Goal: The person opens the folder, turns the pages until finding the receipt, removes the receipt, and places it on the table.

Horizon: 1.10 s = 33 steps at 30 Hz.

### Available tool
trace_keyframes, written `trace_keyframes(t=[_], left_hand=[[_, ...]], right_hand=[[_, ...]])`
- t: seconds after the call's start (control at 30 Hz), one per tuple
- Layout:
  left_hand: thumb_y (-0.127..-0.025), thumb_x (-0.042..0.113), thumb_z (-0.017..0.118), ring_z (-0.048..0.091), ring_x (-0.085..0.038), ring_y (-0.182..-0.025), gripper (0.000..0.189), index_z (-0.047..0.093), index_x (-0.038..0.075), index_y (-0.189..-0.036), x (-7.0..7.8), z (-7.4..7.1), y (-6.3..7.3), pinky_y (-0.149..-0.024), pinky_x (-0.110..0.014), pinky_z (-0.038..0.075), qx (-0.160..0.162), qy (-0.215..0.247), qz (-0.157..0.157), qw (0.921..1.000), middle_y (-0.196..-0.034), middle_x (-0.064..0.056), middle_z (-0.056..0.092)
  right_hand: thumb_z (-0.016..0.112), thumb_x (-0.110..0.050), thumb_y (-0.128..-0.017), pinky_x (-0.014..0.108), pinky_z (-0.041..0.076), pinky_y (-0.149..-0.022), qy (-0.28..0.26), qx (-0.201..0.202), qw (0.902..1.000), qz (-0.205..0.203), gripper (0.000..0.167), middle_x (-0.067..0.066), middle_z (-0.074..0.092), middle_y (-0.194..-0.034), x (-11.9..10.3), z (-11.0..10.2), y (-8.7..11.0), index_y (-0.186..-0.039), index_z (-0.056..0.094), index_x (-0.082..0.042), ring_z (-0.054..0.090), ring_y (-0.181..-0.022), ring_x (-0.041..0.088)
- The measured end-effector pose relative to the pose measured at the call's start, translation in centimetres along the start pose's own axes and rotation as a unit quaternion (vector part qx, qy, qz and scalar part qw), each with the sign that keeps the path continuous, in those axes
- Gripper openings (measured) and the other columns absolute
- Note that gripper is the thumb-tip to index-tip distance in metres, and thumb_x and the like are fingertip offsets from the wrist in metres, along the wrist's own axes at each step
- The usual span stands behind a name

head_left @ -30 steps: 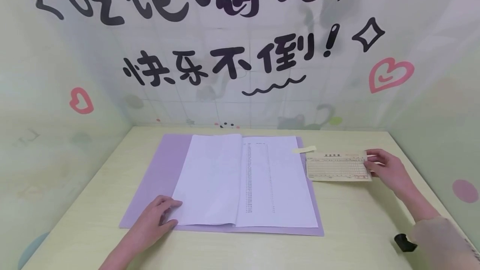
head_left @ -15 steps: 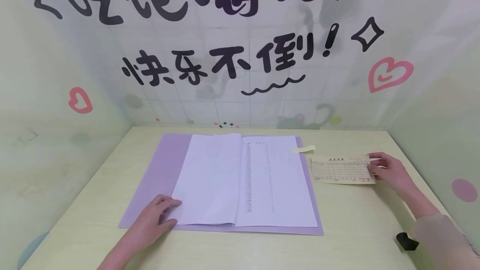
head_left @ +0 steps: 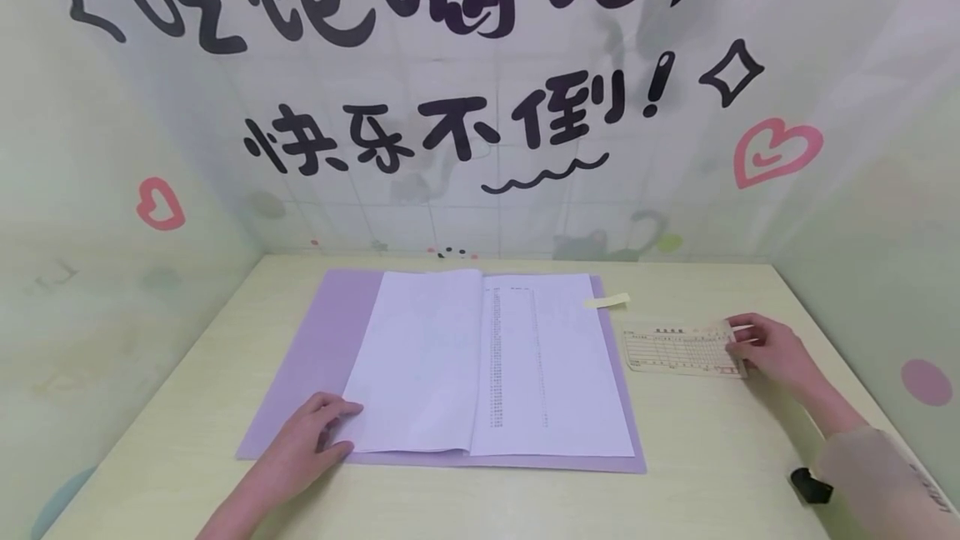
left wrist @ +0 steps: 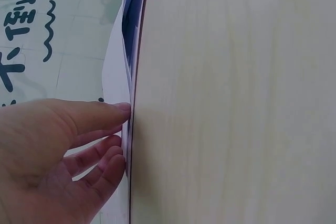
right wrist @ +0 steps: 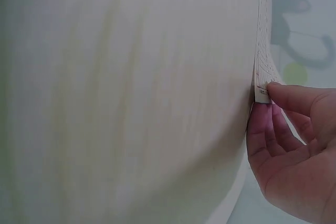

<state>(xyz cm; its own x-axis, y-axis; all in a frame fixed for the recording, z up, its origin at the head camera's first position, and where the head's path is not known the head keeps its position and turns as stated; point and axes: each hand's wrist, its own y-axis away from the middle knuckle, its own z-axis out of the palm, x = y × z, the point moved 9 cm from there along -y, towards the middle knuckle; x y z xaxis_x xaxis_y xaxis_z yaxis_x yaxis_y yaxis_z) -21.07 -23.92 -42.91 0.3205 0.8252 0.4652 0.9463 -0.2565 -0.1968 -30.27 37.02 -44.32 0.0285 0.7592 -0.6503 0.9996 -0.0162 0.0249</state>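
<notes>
A purple folder (head_left: 300, 373) lies spread on the table with white pages in it, a blank page (head_left: 420, 357) on the left and a page with printed columns (head_left: 577, 373) on the right. On the lower left corner of the blank page rests my left hand (head_left: 303, 440), its fingers relaxed at the page edge. Past the folder's right side, my right hand (head_left: 776, 357) pinches the right end of a printed receipt slip (head_left: 678, 352) between thumb and fingers. In the right wrist view the slip (right wrist: 264, 66) appears edge-on, low over the table.
A pale yellow strip (head_left: 607, 301) sticks out over the folder's upper right edge. Near the right sleeve (head_left: 873, 473) is a small black object (head_left: 812, 486). Printed curtains (head_left: 480, 215) stand behind and beside the table (head_left: 705, 457).
The receipt slip, held in my right hand, has come slightly nearer and lower, and now lies apart from the folder's right edge. My left hand stays in place.
</notes>
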Motion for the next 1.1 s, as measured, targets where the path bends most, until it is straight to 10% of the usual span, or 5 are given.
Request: trace_keyframes(t=[1.1], left_hand=[[-0.076, 0.003, 0.080, 0.049, -0.002, -0.084, 0.038, 0.069, 0.011, -0.112, -0.16, 0.15, -0.23, -0.070, -0.019, 0.050, -0.009, -0.004, -0.009, 0.9999, -0.107, -0.001, 0.060]], right_hand=[[0.068, -0.010, -0.090, 0.022, 0.042, -0.065, 0.060, -0.007, 0.9981, -0.006, 0.045, 0.018, 0.063, -0.095, -0.18, 0.44, -0.56, -0.127, 0.051, 0.010, 0.054, -0.081, 0.019]])
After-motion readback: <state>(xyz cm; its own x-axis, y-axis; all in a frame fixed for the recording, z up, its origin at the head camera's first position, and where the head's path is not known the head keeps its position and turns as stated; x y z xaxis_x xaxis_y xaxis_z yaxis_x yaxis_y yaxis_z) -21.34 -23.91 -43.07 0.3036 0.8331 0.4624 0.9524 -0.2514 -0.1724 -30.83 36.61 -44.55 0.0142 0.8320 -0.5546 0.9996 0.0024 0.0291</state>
